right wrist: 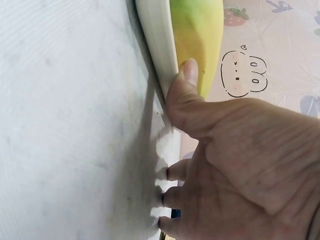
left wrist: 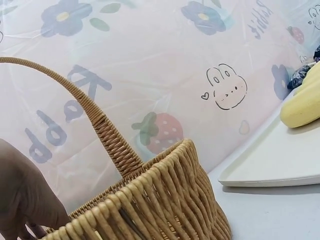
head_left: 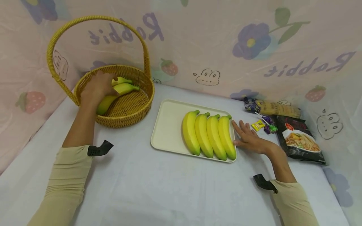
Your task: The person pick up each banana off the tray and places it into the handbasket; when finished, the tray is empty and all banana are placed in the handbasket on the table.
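Observation:
My left hand point(head_left: 97, 86) reaches down into a wicker basket point(head_left: 124, 121) at the left, over the yellow-green bananas point(head_left: 124, 88) in it. Its thumb lies across one banana; the other fingers are mostly hidden, so their hold is unclear. In the left wrist view the hand point(left wrist: 25, 195) shows behind the basket's rim point(left wrist: 150, 175). Several bananas point(head_left: 202, 135) lie side by side on the right part of a cream tray point(head_left: 169, 125). My right hand point(head_left: 250, 139), fingers extended, is at the tray's right edge. In the right wrist view its thumb point(right wrist: 185, 90) touches the rim beside a banana point(right wrist: 200, 45).
Right of the tray lie a black noodle packet point(head_left: 301, 139), a long tan package point(head_left: 277, 108), a small yellow packet point(head_left: 258, 125) and a purple-wrapped lollipop point(head_left: 269, 124). The basket's tall handle point(head_left: 99, 18) arches above it. A printed curtain point(head_left: 192, 47) stands behind the white table point(head_left: 169, 188).

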{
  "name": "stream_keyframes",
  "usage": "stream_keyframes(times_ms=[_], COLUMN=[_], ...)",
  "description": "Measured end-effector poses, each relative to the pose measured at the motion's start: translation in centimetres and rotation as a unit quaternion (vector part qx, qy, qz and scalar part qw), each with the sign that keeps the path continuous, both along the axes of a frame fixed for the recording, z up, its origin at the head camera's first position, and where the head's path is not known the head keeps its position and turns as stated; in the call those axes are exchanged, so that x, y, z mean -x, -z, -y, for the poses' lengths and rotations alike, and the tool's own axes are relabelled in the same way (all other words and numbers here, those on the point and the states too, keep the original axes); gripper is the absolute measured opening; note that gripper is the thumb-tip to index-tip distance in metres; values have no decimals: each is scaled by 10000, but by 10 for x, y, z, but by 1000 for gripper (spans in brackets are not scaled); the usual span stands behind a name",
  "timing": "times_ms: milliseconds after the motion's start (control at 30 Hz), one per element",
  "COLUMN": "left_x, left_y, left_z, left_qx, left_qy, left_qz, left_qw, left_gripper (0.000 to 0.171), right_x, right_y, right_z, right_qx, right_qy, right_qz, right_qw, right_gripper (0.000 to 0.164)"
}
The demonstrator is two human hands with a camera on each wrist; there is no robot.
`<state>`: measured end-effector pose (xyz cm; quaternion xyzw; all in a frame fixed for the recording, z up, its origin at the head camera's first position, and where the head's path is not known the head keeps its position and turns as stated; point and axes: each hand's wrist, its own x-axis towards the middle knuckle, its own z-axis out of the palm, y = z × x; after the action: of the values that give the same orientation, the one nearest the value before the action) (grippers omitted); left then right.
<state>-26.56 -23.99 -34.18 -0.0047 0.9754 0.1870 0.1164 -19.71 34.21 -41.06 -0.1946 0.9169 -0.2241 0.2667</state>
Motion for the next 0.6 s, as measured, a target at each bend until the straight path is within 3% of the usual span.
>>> stream_keyframes(times_ms=[100, 267, 467, 600], left_x=[-1, -3, -3, -3], left_y=[-3, -5, -7, -10], left_z=[0, 1, 0, -2], left_qx=[-35, -86, -36, -9], left_qy=[-14, -26, 9, 46], left_qz=[-10, -52, 7, -51], left_qw=[10000, 9999, 10000, 10000], left_gripper=[71, 70, 69, 68], right_x=[1, 7, 7, 9], right_y=[-1, 12, 17, 18], right_z=[0, -8, -11, -13], right_qx=[-85, -341, 34, -152], right_qy=[3, 52, -19, 20], right_qz=[-28, -105, -82, -118], right_qw=[10000, 9993, 10000, 9998], right_gripper=[100, 103, 98, 97])
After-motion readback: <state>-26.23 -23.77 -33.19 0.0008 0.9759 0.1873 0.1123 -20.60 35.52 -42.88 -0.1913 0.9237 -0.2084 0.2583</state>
